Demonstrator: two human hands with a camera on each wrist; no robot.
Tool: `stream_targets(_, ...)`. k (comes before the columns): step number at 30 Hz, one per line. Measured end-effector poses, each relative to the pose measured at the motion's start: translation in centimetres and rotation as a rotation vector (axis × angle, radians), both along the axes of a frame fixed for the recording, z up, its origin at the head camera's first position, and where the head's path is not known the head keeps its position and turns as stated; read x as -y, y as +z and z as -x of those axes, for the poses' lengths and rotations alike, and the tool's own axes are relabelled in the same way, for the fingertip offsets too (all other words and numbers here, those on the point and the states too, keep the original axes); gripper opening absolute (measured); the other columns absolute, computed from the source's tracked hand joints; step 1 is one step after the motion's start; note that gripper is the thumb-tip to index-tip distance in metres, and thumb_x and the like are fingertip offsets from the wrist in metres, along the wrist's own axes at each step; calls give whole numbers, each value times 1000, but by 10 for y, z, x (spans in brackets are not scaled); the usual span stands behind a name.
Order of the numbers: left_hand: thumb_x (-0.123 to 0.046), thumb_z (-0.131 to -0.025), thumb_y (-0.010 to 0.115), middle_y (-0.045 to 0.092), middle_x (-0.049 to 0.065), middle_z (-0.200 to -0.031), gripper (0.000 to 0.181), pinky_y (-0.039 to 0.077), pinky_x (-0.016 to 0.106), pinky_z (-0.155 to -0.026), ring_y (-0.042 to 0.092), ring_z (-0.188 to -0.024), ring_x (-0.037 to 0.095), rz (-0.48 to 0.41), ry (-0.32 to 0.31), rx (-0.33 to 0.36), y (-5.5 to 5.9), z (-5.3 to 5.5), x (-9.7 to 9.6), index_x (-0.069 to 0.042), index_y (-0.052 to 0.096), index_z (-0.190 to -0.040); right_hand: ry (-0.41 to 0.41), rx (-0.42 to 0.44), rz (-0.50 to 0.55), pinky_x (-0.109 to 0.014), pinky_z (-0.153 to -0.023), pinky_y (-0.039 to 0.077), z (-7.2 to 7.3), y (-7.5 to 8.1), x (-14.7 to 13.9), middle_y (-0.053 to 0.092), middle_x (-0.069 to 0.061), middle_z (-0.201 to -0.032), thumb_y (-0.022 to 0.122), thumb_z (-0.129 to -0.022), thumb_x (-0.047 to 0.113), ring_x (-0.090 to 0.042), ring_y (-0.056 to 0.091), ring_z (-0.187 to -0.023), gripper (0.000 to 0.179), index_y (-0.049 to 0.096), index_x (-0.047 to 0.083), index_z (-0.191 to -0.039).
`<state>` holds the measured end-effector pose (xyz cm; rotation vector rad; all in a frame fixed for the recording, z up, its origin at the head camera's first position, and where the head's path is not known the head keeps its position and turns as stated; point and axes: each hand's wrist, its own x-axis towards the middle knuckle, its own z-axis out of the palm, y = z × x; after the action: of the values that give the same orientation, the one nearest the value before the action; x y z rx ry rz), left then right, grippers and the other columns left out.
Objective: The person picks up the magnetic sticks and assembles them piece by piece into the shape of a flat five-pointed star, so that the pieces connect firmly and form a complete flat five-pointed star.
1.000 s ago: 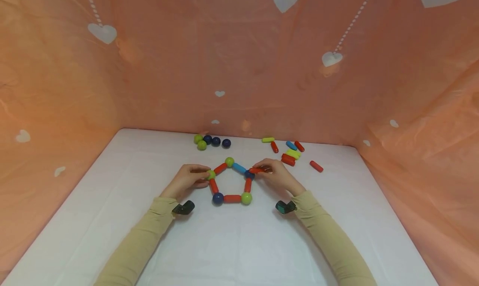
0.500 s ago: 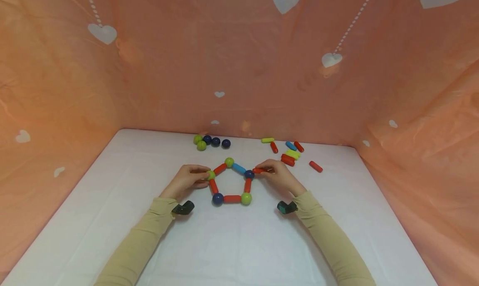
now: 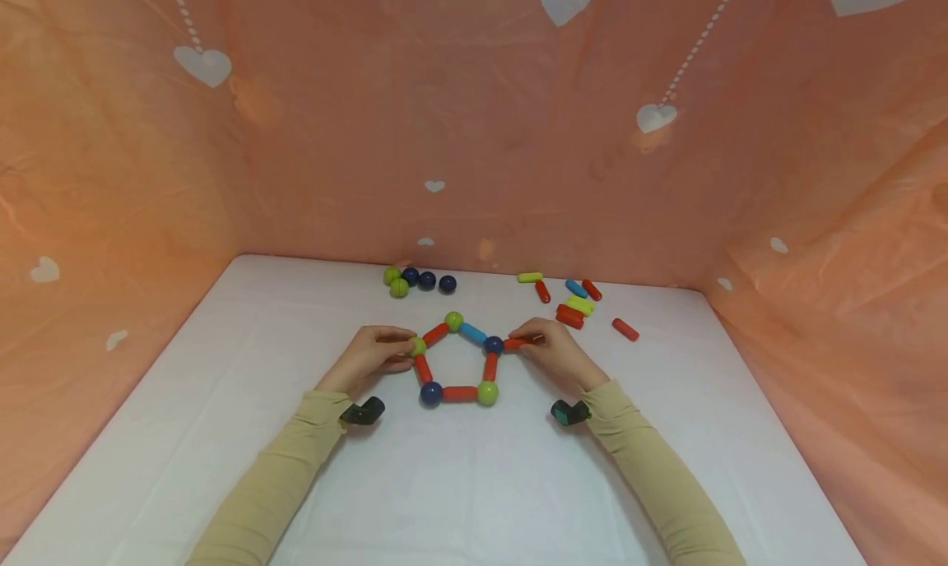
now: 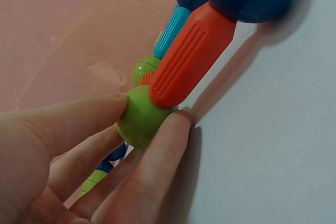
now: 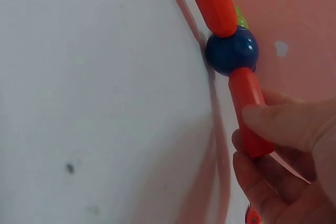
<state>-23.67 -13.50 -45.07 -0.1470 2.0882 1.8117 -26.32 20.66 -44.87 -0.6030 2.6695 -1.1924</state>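
Observation:
A five-sided ring of rods and balls lies on the white table, with a blue rod [image 3: 472,333] and several red rods [image 3: 460,394] joining green and dark blue balls. My left hand [image 3: 370,357] pinches the green ball [image 4: 143,118] at the ring's left corner between thumb and fingers. At the right corner sits a dark blue ball [image 5: 232,51]. My right hand [image 3: 554,352] pinches a red rod [image 5: 249,103], whose near end touches that ball and which points outward to the right. The rod's far end is partly hidden by the fingers in the head view.
Loose green balls [image 3: 392,276] and dark blue balls [image 3: 427,280] lie at the back, left of centre. Several spare rods lie at the back right, among them a yellow-green rod [image 3: 529,277] and a lone red rod [image 3: 625,329]. A patterned orange cloth [image 3: 474,138] walls the table.
My right hand has shifted slightly right and down, bringing the red rod from above the dark blue ball to its right side, in line with it. The left hand has stayed still.

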Motion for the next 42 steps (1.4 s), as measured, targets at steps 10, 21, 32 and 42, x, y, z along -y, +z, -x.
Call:
stream_targets(10, -14, -99, 65, 59, 23, -134, 42, 61, 26, -86, 72, -92, 12, -34, 35, -17, -5, -1, 7, 1, 57, -138, -84, 60, 25, -46, -103, 54, 13, 11, -23, 66, -13, -129, 66, -98, 12, -30, 61, -116, 33, 64, 6, -131)
stream_targets(21, -13, -100, 63, 56, 24, -137, 44, 61, 26, -88, 70, -93, 11, -39, 107, -33, -2, -4, 13, 3, 54, -140, -242, -14, -33, -51, -105, 53, 29, 11, -63, 66, -21, -127, 65, -97, 8, -36, 60, -118, 32, 64, 0, -128)
stream_targets(32, -11, -101, 62, 55, 22, -134, 42, 61, 26, -88, 70, -93, 10, -60, 113, -40, -3, -4, 12, 4, 55, -138, -295, 27, -127, -42, -96, 55, 27, 14, -65, 62, -22, -129, 66, -94, 2, -34, 55, -111, 37, 63, -2, -130)
stream_targets(42, -11, -101, 61, 56, 21, -133, 41, 61, 27, -88, 71, -92, 9, -69, 103, -35, -4, -6, 13, 4, 54, -139, -292, 6, -112, -44, -97, 54, 28, 7, -68, 62, -24, -127, 69, -93, 1, -35, 56, -109, 39, 61, -4, -131)
